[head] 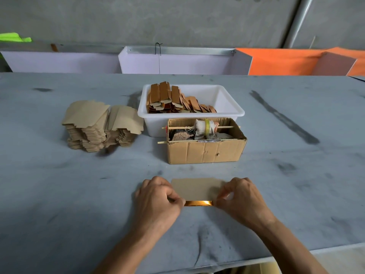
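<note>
Card blank (196,187) — cardboard box (205,153) just beyond

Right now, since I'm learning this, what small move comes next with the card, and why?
Probably press the near fold flat: the left hand and right hand pinch the card at its near corners, and a gold strip shows along that edge.

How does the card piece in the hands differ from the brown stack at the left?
The card piece is a single sheet; the stack holds many. The card piece is pinched at its near edge by the left hand and right hand, showing a shiny gold strip there; the stack lies untouched, all matt brown. Both are tan card on the grey table.
</note>
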Available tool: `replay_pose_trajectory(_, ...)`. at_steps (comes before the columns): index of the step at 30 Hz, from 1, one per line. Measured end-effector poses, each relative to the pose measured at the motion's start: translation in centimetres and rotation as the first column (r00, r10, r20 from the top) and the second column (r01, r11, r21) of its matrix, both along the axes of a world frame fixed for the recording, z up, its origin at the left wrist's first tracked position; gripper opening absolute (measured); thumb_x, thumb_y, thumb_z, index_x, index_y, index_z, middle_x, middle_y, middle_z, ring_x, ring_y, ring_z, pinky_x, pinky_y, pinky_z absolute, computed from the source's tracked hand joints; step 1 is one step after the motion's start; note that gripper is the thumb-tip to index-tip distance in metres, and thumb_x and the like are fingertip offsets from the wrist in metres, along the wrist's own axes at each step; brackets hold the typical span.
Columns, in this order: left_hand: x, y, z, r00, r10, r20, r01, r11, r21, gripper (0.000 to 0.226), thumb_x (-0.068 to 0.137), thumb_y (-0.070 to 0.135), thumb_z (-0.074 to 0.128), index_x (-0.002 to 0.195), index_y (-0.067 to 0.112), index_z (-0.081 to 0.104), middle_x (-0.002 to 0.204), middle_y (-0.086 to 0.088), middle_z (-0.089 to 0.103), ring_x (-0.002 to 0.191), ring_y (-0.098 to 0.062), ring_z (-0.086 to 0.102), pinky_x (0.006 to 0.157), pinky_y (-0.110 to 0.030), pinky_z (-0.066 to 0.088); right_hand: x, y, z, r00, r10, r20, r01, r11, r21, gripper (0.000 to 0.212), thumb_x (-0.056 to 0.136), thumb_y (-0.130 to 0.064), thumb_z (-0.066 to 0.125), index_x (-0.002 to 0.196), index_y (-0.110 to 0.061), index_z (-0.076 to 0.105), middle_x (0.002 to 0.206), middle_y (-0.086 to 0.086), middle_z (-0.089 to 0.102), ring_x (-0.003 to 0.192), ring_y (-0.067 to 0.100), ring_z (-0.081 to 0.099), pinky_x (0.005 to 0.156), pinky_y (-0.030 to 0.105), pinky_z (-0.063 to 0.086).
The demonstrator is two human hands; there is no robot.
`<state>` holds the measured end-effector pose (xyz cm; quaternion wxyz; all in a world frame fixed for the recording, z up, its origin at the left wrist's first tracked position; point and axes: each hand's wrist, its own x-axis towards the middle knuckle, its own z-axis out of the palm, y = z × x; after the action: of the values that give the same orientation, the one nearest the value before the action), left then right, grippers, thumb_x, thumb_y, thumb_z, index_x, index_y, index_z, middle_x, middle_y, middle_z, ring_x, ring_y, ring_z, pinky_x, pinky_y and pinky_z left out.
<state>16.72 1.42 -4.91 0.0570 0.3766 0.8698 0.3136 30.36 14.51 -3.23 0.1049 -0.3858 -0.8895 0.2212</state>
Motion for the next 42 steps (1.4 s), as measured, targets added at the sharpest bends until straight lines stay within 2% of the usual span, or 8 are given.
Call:
replay_pose_trajectory(8,-0.4,0.0,-0.1,0.994,0.089,0.058,-0.088,0.996,-0.017,0.029,0.064,0.036,0.081,0.049,0.026,0.058,0.083,0.021,0.050,0.096,-0.006,0.046,0.090,-0.027,0.031,-0.3,0.2,0.3,0.998,-0.048,-0.047,0.040,0.986,-0.159,0.033,0.069,-0.020,0.079,0.054,-0.035,0.054,0.069,-0.018,0.053,0.095,0.019,0.055,0.082,0.029,0.046)
replay_pose_trajectory(14,0.0,-0.3,-0.2,0.991,0.115,0.062,-0.117,0.993,0.031,0.029,0.063,0.030,0.081,0.054,0.033,0.053,0.088,0.017,0.051,0.099,-0.010,0.047,0.087,-0.025,0.028,0.5,-0.5,-0.6,0.974,-0.100,-0.205,0.055,0.976,-0.211,0.028,0.070,-0.010,0.077,0.056,-0.030,0.062,0.068,-0.009,0.058,0.090,0.024,0.058,0.079,0.035,0.050)
replay_pose_trajectory(18,0.8,-0.4,-0.1,0.992,0.103,-0.071,-0.102,0.995,0.019,0.023,0.071,0.024,0.074,0.061,0.036,0.056,0.092,0.016,0.050,0.102,-0.012,0.046,0.086,-0.026,0.026,0.9,-1.4,-1.1,0.980,-0.046,-0.192,0.046,0.999,-0.007,0.006,0.076,-0.016,0.075,0.070,-0.016,0.074,0.070,-0.013,0.050,0.092,0.023,0.052,0.074,0.029,0.043)
replay_pose_trajectory(21,2.1,-0.4,0.3,0.954,-0.057,-0.295,0.065,0.998,0.016,0.018,0.058,0.009,0.080,0.058,0.021,0.067,0.079,0.009,0.057,0.082,-0.021,0.057,0.072,-0.031,0.037,1.2,-2.8,-1.0,0.988,0.037,-0.148,0.010,0.952,0.306,0.014,0.067,-0.010,0.076,0.061,-0.023,0.073,0.072,-0.007,0.057,0.083,0.027,0.055,0.064,0.035,0.044)
replay_pose_trajectory(26,4.6,-0.3,0.5,0.772,-0.257,-0.582,0.198,0.966,-0.163,0.011,0.053,0.014,0.058,0.042,0.012,0.059,0.053,-0.001,0.052,0.053,-0.021,0.056,0.048,-0.026,0.045,1.1,-4.4,-0.8,0.987,0.159,-0.001,-0.130,0.810,0.573,0.027,0.053,-0.004,0.038,0.044,-0.016,0.060,0.059,0.001,0.057,0.064,0.028,0.060,0.051,0.030,0.044)
replay_pose_trajectory(30,5.9,-0.4,-0.2,0.770,-0.214,-0.601,0.143,0.976,-0.164,0.029,0.062,0.015,0.041,0.054,0.013,0.068,0.052,-0.002,0.053,0.049,-0.020,0.056,0.053,-0.031,0.043,0.8,-5.5,-1.2,0.992,0.125,-0.009,-0.096,0.798,0.595,0.043,0.056,-0.014,0.025,0.052,-0.021,0.067,0.052,0.004,0.053,0.050,0.024,0.055,0.045,0.030,0.044)
replay_pose_trajectory(36,5.7,-0.6,-0.3,0.814,-0.228,-0.534,0.160,0.972,-0.172,0.034,0.064,0.019,0.038,0.063,0.018,0.073,0.058,-0.001,0.056,0.053,-0.021,0.058,0.046,-0.026,0.046,0.9,-5.3,-1.8,0.991,0.126,-0.044,-0.070,0.768,0.636,0.036,0.063,-0.025,0.036,0.062,-0.025,0.072,0.058,0.002,0.054,0.052,0.025,0.057,0.046,0.032,0.044)
replay_pose_trajectory(42,3.9,-1.9,-0.2,0.823,-0.296,-0.485,0.215,0.952,-0.217,0.042,0.059,0.018,0.033,0.060,0.020,0.075,0.061,0.007,0.065,0.049,-0.010,0.061,0.042,-0.014,0.043,2.0,-2.8,-3.0,0.990,0.102,-0.097,-0.013,0.753,0.658,0.027,0.064,-0.017,0.049,0.062,-0.028,0.074,0.060,-0.003,0.057,0.056,0.024,0.062,0.048,0.033,0.048)
